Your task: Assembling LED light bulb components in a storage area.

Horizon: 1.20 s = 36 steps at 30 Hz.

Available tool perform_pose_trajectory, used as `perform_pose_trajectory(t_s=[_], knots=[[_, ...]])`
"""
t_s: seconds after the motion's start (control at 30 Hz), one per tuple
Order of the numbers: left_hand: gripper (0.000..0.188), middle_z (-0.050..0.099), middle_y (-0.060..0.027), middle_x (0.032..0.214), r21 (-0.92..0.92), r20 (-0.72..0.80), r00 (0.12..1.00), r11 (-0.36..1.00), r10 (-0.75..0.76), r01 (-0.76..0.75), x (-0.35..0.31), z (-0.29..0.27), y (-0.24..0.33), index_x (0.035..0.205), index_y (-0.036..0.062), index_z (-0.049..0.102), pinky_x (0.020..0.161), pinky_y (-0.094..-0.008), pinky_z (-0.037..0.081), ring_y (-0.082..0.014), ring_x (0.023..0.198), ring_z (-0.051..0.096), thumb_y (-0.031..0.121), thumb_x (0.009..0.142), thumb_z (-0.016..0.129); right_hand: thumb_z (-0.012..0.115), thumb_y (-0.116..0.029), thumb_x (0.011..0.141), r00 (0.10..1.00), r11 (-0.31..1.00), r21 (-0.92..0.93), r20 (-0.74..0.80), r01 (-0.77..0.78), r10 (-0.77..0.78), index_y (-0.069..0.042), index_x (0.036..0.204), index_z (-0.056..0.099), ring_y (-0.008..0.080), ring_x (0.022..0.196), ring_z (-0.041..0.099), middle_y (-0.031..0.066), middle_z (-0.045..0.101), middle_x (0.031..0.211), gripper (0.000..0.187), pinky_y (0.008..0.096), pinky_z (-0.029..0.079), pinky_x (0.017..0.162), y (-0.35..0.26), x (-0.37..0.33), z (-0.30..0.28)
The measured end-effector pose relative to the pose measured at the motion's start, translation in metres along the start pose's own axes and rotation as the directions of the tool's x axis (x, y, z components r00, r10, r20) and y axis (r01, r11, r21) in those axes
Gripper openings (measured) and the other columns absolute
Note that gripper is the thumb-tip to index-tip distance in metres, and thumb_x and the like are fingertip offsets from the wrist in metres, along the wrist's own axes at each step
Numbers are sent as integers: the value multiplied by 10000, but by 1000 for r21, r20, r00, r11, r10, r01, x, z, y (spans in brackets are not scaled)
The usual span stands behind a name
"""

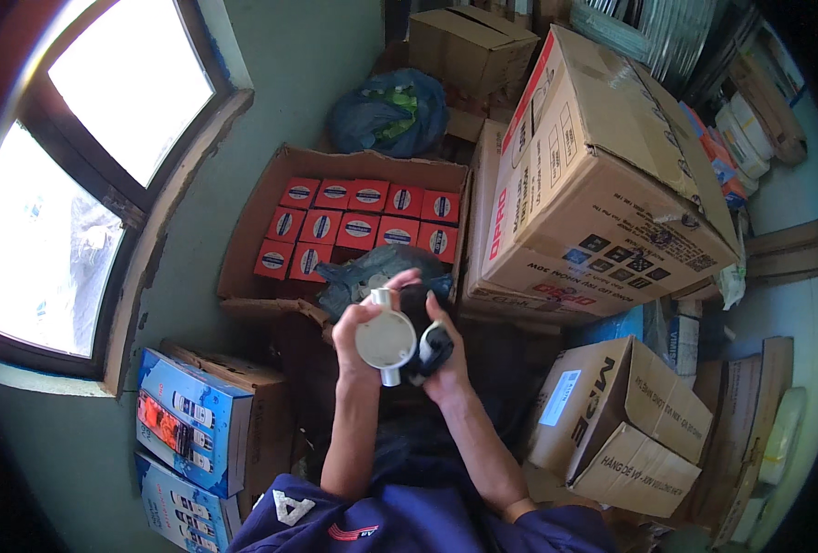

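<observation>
My left hand (346, 336) is closed around the edge of a round white conduit junction box (386, 341). Two short spouts stick out of the box, one at its top and one at its bottom. Close beside it, my right hand (449, 373) grips a black object with a white band (436, 347), whose exact kind I cannot make out. More black shows between the two hands, and its shape is unclear. Just beyond my fingers, a bluish plastic bag (340, 276) lies over part of an open carton (234, 276) that holds rows of small red boxes (358, 230).
A large tilted carton (602, 166) rises at the right, with an open-flapped carton (579, 405) nearer me. Blue printed boxes (192, 415) are stacked at the left below the window (137, 92). A knotted blue bag (381, 115) sits behind the red boxes.
</observation>
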<state>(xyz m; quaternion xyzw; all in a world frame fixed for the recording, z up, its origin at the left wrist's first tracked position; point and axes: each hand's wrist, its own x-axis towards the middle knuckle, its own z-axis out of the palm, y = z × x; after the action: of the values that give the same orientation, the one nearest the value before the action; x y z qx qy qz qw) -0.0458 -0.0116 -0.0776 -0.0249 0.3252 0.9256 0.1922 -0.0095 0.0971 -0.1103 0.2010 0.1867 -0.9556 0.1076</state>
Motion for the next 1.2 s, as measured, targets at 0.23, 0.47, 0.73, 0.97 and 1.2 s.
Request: perform_pose_trajectory(t_s=[0.23, 0.47, 0.73, 0.97, 1.2], knots=[[370, 565, -165, 1131, 44, -281, 953, 991, -108, 126, 4, -5, -7, 900, -36, 593, 913, -302, 395, -254, 1120, 491, 283, 738, 499, 607, -367, 928, 984, 968, -186, -34, 166, -175, -77, 1137, 611, 99, 916, 620, 19, 640, 1039, 358, 271, 500, 775, 4, -5, 10], [295, 583, -197, 1251, -80, -167, 957, 964, 238, -253, 7, -6, -1, 964, 20, 590, 1025, -412, 399, -304, 1194, 537, 292, 893, 497, 619, -339, 927, 972, 951, -286, -162, 116, -168, -49, 1282, 530, 112, 1066, 561, 37, 581, 1197, 467, 277, 452, 892, 3, -18, 9], [465, 524, -197, 1314, 71, -135, 969, 977, 209, -201, 3, 6, -14, 1403, 17, 372, 1017, -410, 426, -288, 1202, 529, 253, 1002, 386, 600, -264, 931, 756, 622, -522, 71, 584, -651, -17, 1185, 589, 137, 1014, 586, 64, 622, 1106, 355, 306, 462, 892, 3, -11, 23], [733, 516, -126, 1272, 468, 74, 899, 781, 433, -415, -7, 14, -10, 1380, -9, 392, 993, -332, 360, -198, 1142, 480, 572, 936, 351, 630, -138, 904, 530, 148, -687, 387, 712, -755, -12, 1035, 586, 119, 864, 597, 57, 639, 945, 187, 284, 483, 780, 10, -22, 44], [500, 506, -178, 1167, 252, 157, 897, 861, 414, -442, -14, 26, 2, 1105, -29, 504, 1001, -372, 351, -240, 1103, 484, 409, 870, 455, 665, -183, 892, 461, 56, -649, 474, 759, -751, -16, 1042, 576, 150, 833, 605, 66, 623, 876, 242, 318, 489, 750, 8, -26, 53]])
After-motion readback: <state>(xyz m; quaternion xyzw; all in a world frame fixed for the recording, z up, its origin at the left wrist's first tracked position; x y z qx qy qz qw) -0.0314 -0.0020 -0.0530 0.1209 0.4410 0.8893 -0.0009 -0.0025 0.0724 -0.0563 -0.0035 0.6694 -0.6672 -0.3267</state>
